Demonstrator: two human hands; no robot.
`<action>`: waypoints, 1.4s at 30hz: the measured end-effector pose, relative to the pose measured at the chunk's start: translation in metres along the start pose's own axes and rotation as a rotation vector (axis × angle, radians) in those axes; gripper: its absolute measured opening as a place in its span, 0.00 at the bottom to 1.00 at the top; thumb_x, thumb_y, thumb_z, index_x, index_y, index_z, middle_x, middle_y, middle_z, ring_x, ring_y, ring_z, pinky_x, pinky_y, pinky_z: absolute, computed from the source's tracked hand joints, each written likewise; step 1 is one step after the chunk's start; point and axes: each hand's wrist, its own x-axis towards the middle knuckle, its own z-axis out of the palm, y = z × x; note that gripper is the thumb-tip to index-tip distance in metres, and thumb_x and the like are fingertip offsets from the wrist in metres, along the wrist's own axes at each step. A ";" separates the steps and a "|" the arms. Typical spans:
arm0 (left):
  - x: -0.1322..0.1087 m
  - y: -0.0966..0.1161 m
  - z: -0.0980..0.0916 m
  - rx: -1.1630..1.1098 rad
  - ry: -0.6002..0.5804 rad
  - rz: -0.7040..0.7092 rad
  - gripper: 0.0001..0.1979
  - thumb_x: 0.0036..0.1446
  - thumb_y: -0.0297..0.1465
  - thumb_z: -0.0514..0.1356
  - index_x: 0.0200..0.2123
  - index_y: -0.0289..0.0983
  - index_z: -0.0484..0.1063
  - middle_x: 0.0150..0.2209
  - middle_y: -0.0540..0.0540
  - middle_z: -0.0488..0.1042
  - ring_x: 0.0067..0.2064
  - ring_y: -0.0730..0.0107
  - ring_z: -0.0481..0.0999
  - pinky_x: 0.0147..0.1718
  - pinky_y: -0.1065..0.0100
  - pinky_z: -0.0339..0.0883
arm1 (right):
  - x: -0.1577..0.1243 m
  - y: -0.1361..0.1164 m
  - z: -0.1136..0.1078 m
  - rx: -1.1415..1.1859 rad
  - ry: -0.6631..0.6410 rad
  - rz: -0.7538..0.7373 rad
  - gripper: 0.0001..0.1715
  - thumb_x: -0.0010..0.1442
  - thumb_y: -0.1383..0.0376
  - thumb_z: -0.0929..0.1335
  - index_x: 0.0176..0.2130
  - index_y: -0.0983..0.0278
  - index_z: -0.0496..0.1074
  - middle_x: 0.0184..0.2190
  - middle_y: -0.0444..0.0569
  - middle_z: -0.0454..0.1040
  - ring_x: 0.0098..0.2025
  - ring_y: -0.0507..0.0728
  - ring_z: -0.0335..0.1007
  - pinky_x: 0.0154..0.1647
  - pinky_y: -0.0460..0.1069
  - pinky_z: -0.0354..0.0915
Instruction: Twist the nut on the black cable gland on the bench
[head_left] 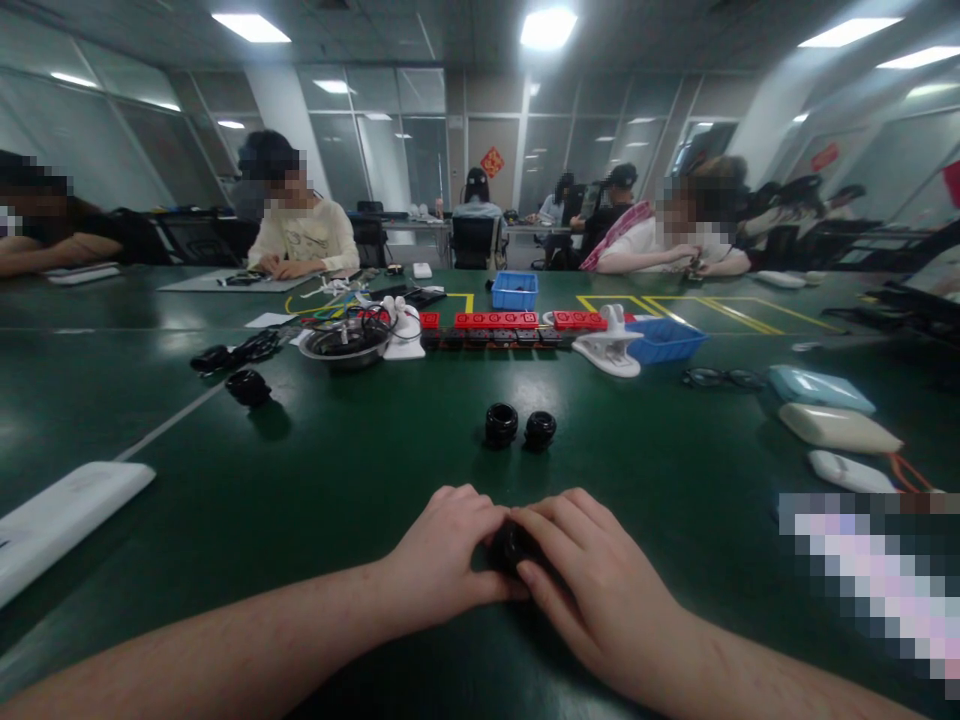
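Note:
Just in front of me, my left hand (450, 548) and my right hand (589, 565) close from both sides around a glossy black round piece (512, 545). The fingers of both hands meet at it and hide much of its surface. Beyond them, two similar pieces stand side by side on the green table: a black hollow ring-like piece (501, 426) and a slightly smaller black round piece (540, 431). Farther left lies another black round piece (248, 388). What exactly these pieces are, I cannot tell.
A metal bowl (346, 345) of black items, red power strips (496, 320), a white clip stand (611, 345) and blue bins (665, 341) line the middle. Glasses (722, 378) and cases (838, 428) lie right, a white device (71, 525) left. Several people sit across the room.

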 end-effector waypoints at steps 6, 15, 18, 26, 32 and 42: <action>0.000 -0.001 -0.001 -0.004 0.008 0.004 0.16 0.47 0.42 0.64 0.29 0.36 0.66 0.29 0.52 0.66 0.33 0.68 0.63 0.32 0.68 0.52 | -0.001 0.000 0.000 0.002 0.008 -0.008 0.13 0.59 0.69 0.60 0.43 0.69 0.67 0.36 0.53 0.68 0.36 0.58 0.60 0.37 0.55 0.62; 0.000 -0.001 0.002 -0.007 0.019 0.011 0.16 0.47 0.41 0.64 0.27 0.36 0.64 0.28 0.53 0.65 0.33 0.68 0.63 0.32 0.68 0.52 | 0.000 0.002 -0.001 -0.045 0.022 -0.025 0.16 0.58 0.68 0.61 0.46 0.70 0.66 0.35 0.53 0.68 0.36 0.58 0.61 0.37 0.54 0.63; 0.001 -0.001 0.001 -0.008 0.010 0.010 0.16 0.47 0.41 0.64 0.27 0.36 0.64 0.28 0.53 0.65 0.33 0.68 0.63 0.32 0.68 0.52 | 0.000 0.002 -0.001 -0.049 0.002 -0.022 0.15 0.59 0.68 0.61 0.46 0.69 0.67 0.35 0.53 0.68 0.36 0.58 0.61 0.38 0.54 0.63; 0.000 0.000 -0.002 -0.006 -0.004 -0.003 0.16 0.47 0.41 0.64 0.27 0.36 0.64 0.28 0.52 0.65 0.33 0.67 0.63 0.31 0.68 0.52 | 0.000 0.004 -0.003 -0.018 -0.014 -0.019 0.15 0.58 0.68 0.61 0.46 0.68 0.67 0.35 0.52 0.67 0.37 0.58 0.61 0.38 0.54 0.63; 0.000 -0.001 0.000 0.013 -0.001 0.001 0.16 0.48 0.41 0.63 0.27 0.36 0.64 0.29 0.52 0.66 0.34 0.68 0.63 0.32 0.67 0.53 | 0.000 0.003 -0.002 -0.021 -0.022 -0.010 0.15 0.58 0.68 0.62 0.46 0.68 0.67 0.36 0.53 0.67 0.37 0.58 0.60 0.38 0.55 0.63; -0.002 0.002 -0.003 0.035 -0.002 -0.003 0.15 0.48 0.42 0.63 0.28 0.36 0.65 0.29 0.52 0.66 0.33 0.68 0.63 0.32 0.67 0.54 | -0.001 0.000 0.000 -0.050 -0.018 -0.008 0.15 0.59 0.68 0.61 0.45 0.70 0.67 0.36 0.53 0.67 0.37 0.59 0.59 0.39 0.56 0.62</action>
